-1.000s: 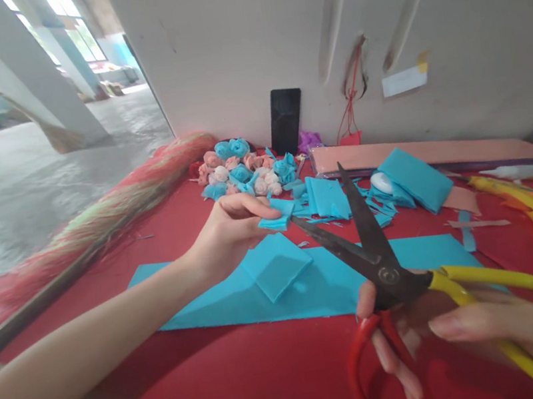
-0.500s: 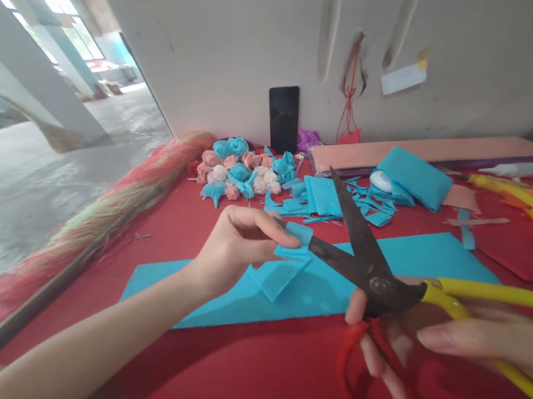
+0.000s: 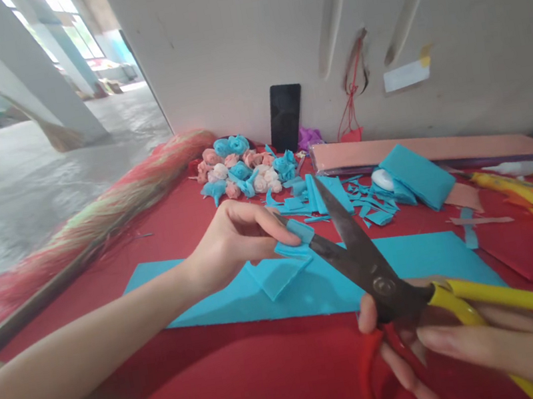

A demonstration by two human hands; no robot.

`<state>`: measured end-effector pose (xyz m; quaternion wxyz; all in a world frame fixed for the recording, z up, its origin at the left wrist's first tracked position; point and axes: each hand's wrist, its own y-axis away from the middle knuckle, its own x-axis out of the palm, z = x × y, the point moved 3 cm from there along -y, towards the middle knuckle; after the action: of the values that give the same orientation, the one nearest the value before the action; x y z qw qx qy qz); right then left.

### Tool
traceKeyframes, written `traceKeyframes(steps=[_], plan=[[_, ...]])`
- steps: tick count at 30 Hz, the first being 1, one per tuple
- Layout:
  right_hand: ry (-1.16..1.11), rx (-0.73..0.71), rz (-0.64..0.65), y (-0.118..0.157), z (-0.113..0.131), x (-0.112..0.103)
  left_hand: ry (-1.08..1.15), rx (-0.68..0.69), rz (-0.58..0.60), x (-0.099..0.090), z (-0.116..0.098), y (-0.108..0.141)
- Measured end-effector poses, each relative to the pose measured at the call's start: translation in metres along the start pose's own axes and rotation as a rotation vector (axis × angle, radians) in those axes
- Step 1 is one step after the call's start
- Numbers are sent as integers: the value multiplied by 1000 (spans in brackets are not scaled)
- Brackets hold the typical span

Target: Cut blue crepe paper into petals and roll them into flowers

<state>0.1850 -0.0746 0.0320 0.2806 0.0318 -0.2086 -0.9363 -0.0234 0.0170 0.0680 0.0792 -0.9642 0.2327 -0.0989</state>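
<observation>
My left hand (image 3: 233, 242) pinches a small folded piece of blue crepe paper (image 3: 302, 233) between thumb and fingers. My right hand (image 3: 492, 346) grips scissors (image 3: 380, 279) with dark blades, one yellow handle and one red handle. The lower blade meets the held piece and its tip is hidden behind it; the upper blade stands apart above. Below the hands a long blue paper strip (image 3: 408, 264) lies across the red tabletop (image 3: 254, 377). Another folded blue piece (image 3: 279, 278) rests on the strip under my left hand.
Pink, white and blue paper roses (image 3: 241, 170) lie piled at the back beside a leaning phone (image 3: 286, 117). Blue scraps (image 3: 373, 203), a folded blue packet (image 3: 417, 175) and a yellow glue gun (image 3: 529, 195) lie to the right. A straw broom (image 3: 98, 219) runs along the left edge.
The scissor blades have closed partway, the upper blade dropping toward the blue piece. The red handle has moved right, toward the yellow one. My left hand stays nearly still.
</observation>
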Motion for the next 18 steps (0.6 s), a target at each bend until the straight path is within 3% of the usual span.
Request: traceKeyframes(steps=[3, 7, 11, 15, 18], plan=[[-250, 96, 70, -2, 10, 6, -35, -3, 16, -3, 1, -1], [-297, 191, -50, -1, 3, 5, -36, -11, 59, -5, 3, -3], [-145, 163, -102, -1, -2, 0, -33, -16, 48, -7, 3, -4], [19, 117, -119, -2, -3, 1, -31, -4, 112, -6, 1, -5], [149, 12, -271, 1, -2, 0, -31, -11, 142, -6, 2, -5]])
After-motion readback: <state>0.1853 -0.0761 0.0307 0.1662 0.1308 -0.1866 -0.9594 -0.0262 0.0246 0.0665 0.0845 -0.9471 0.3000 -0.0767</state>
